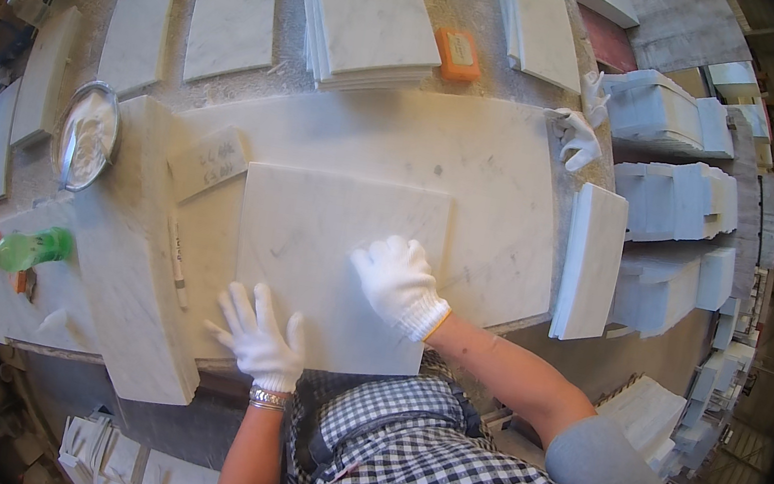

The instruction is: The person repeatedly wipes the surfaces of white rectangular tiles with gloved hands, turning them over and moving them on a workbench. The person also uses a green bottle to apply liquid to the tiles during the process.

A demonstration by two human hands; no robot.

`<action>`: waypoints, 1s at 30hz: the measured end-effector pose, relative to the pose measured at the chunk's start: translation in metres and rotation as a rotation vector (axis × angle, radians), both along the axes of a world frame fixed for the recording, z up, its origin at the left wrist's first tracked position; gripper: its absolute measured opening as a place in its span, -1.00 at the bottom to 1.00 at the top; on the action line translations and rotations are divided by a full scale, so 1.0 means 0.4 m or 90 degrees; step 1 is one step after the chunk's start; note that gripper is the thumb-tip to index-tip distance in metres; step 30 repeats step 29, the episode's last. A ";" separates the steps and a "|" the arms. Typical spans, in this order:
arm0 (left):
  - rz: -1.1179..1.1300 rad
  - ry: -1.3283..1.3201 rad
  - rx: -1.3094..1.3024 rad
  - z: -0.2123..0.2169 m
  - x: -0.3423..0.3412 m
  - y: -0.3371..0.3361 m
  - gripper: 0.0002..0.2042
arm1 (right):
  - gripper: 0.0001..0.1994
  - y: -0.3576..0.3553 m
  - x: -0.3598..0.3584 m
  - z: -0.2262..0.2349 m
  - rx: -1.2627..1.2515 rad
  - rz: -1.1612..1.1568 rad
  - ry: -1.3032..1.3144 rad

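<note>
A square white marble tile (308, 230) with faint grey veins lies flat before me, on top of a larger pale slab (503, 210). My left hand (265, 339), in a white knit glove, rests at the tile's near left edge with its fingers spread. Fingers curled, my gloved right hand (395, 284) presses on the tile's surface right of its middle; whatever it may hold is hidden. Left of the tile are a white marker pen (176, 264) and a small stone offcut (207, 163) with handwriting, partly under the tile's corner.
A metal bowl (78, 97) of white paste and a green plastic bottle (32, 249) stand at left. Stacked marble tiles (369, 6), an orange block (458, 55) and loose white gloves (577, 138) lie along the far side. More stone stacks (670, 115) stand at right.
</note>
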State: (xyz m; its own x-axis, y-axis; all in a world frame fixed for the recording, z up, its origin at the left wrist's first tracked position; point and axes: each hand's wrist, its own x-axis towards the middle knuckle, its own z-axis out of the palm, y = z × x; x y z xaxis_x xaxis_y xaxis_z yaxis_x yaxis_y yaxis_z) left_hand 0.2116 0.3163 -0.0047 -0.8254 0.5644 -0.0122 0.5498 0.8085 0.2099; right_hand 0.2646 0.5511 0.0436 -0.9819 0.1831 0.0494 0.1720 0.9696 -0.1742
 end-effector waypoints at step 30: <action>0.012 -0.002 0.013 -0.010 0.004 0.000 -0.26 | -0.61 0.023 -0.036 -0.080 -0.022 -0.015 -0.202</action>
